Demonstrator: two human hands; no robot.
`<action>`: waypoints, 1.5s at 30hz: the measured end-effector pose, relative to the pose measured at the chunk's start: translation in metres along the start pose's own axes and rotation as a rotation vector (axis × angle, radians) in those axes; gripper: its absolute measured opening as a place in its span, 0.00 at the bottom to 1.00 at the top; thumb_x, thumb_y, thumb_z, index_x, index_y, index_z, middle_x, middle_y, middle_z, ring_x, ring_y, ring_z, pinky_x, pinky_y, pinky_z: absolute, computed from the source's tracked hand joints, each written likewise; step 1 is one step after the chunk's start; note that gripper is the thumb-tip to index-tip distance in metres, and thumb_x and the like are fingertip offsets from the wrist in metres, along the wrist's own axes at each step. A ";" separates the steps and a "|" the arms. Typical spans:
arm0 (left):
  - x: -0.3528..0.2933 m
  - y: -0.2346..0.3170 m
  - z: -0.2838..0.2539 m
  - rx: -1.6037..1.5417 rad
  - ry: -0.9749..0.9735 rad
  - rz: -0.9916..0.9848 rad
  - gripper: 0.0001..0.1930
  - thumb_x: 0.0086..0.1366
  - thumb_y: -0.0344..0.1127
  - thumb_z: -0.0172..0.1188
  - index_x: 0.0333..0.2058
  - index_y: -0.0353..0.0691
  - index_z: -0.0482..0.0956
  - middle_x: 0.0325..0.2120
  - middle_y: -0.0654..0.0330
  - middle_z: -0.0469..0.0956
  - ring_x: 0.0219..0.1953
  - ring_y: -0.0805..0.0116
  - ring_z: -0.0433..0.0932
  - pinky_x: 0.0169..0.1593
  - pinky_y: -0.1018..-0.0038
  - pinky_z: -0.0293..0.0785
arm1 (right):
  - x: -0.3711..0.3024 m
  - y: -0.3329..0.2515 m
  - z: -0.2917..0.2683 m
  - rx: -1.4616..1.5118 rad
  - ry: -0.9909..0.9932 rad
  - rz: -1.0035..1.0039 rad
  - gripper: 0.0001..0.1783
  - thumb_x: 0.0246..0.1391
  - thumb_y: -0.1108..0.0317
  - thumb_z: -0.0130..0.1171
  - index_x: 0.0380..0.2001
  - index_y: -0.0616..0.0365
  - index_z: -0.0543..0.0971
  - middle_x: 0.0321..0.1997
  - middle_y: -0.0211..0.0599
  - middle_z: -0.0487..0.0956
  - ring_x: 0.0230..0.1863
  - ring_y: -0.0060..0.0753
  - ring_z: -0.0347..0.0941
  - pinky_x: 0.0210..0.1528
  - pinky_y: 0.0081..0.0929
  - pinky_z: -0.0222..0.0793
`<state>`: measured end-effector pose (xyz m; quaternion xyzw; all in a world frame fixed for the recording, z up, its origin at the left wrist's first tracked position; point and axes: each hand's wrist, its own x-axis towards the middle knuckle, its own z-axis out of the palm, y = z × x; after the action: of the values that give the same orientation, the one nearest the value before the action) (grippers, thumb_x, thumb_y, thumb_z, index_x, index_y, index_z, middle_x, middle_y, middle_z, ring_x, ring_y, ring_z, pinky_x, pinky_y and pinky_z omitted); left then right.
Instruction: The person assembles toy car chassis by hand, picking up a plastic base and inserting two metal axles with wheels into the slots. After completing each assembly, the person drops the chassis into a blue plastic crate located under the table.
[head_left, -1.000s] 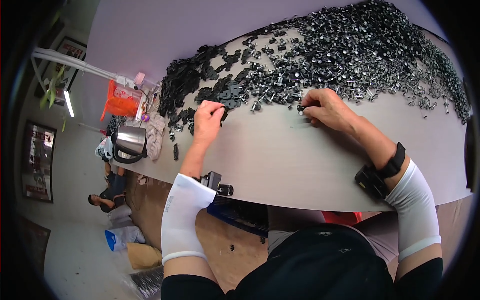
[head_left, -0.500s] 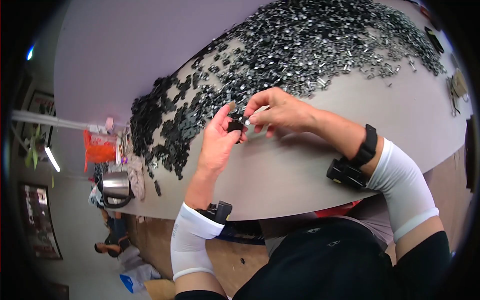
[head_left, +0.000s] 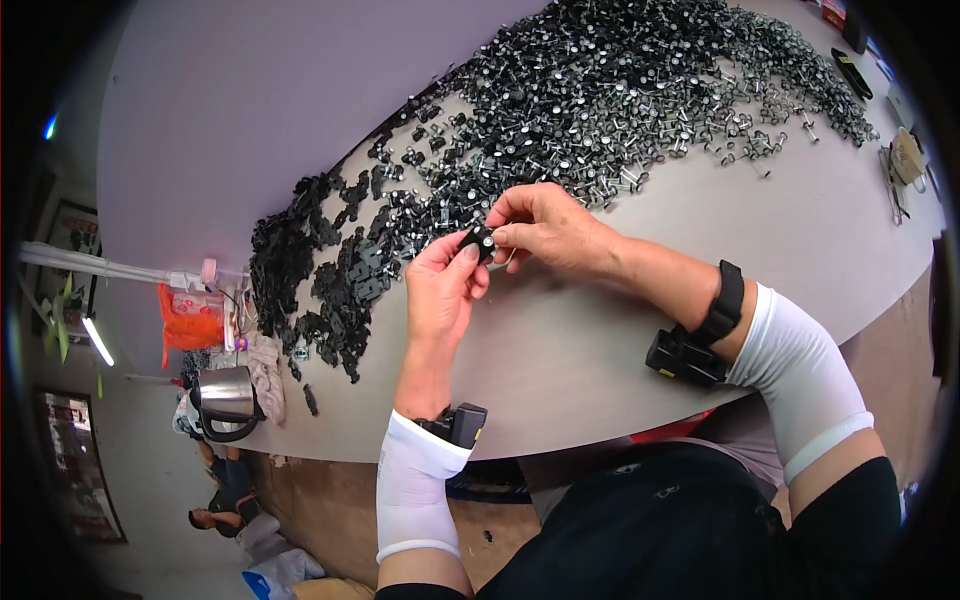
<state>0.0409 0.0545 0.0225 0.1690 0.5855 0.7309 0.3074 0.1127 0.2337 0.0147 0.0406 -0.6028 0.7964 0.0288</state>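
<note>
My left hand (head_left: 440, 292) pinches a small black flat part (head_left: 477, 238) between thumb and fingers. A round silver pin head (head_left: 488, 241) shows on its face. From the other side my right hand (head_left: 555, 232) reaches in, its thumb and forefinger closed at the part's edge by the pin head. Whether the right fingertips also grip the pin is hidden. Just beyond both hands spreads a large heap of silver pins with flat heads (head_left: 600, 150), mixed with black pieces. Dark flat pieces (head_left: 345, 285) lie in a pile to the left.
The curved table edge (head_left: 540, 448) runs in front of my body. At the left stand a steel kettle (head_left: 228, 393), a crumpled cloth (head_left: 264, 375) and an orange bag (head_left: 190, 320). A cup (head_left: 907, 157) stands at the far right. A person (head_left: 225, 505) is in the background at lower left.
My left hand and forearm have shifted slightly right, closer to the right hand. The black part has turned so its face with the silver head shows, and the left fingers have closed more round it.
</note>
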 end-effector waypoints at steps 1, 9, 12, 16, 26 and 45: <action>0.001 0.000 -0.005 -0.035 -0.036 0.034 0.15 0.59 0.22 0.57 0.46 0.30 0.71 0.33 0.56 0.77 0.26 0.72 0.75 0.28 0.79 0.72 | -0.001 -0.001 0.001 -0.003 -0.004 0.004 0.06 0.54 0.76 0.53 0.33 0.71 0.72 0.30 0.39 0.75 0.30 0.27 0.77 0.32 0.21 0.77; -0.005 -0.017 0.013 -0.115 0.022 0.363 0.22 0.56 0.17 0.57 0.50 0.31 0.67 0.41 0.55 0.74 0.35 0.70 0.76 0.35 0.76 0.74 | -0.002 0.003 0.007 0.443 0.034 0.205 0.04 0.56 0.72 0.55 0.32 0.63 0.74 0.26 0.33 0.76 0.25 0.20 0.73 0.26 0.16 0.70; -0.007 -0.014 0.020 -0.192 0.015 0.344 0.20 0.58 0.18 0.56 0.50 0.31 0.67 0.42 0.55 0.73 0.34 0.69 0.76 0.36 0.76 0.75 | 0.000 0.010 0.007 0.406 0.063 0.201 0.05 0.53 0.72 0.57 0.31 0.63 0.75 0.26 0.34 0.75 0.27 0.24 0.73 0.28 0.20 0.70; -0.005 -0.019 0.016 -0.139 0.017 0.315 0.21 0.59 0.19 0.55 0.52 0.32 0.65 0.43 0.56 0.73 0.35 0.69 0.76 0.37 0.74 0.75 | 0.000 -0.001 0.009 -0.558 0.361 -0.420 0.07 0.45 0.76 0.60 0.30 0.64 0.76 0.27 0.35 0.74 0.29 0.30 0.73 0.30 0.27 0.70; -0.005 -0.038 0.015 0.188 -0.023 0.391 0.29 0.60 0.15 0.50 0.60 0.34 0.58 0.53 0.56 0.67 0.51 0.68 0.70 0.54 0.72 0.70 | -0.009 -0.010 0.016 -0.864 0.215 -0.558 0.07 0.38 0.78 0.61 0.25 0.66 0.77 0.25 0.43 0.72 0.27 0.43 0.72 0.27 0.32 0.70; -0.006 -0.013 -0.007 -0.014 0.152 0.207 0.09 0.63 0.31 0.56 0.38 0.30 0.72 0.28 0.53 0.77 0.21 0.64 0.78 0.24 0.76 0.76 | -0.011 -0.041 -0.047 -1.321 0.215 -0.346 0.09 0.42 0.73 0.62 0.31 0.59 0.79 0.31 0.39 0.76 0.31 0.43 0.73 0.35 0.33 0.70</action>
<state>0.0442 0.0473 0.0090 0.1703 0.5815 0.7734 0.1863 0.1264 0.2898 0.0398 0.0308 -0.9402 0.2460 0.2336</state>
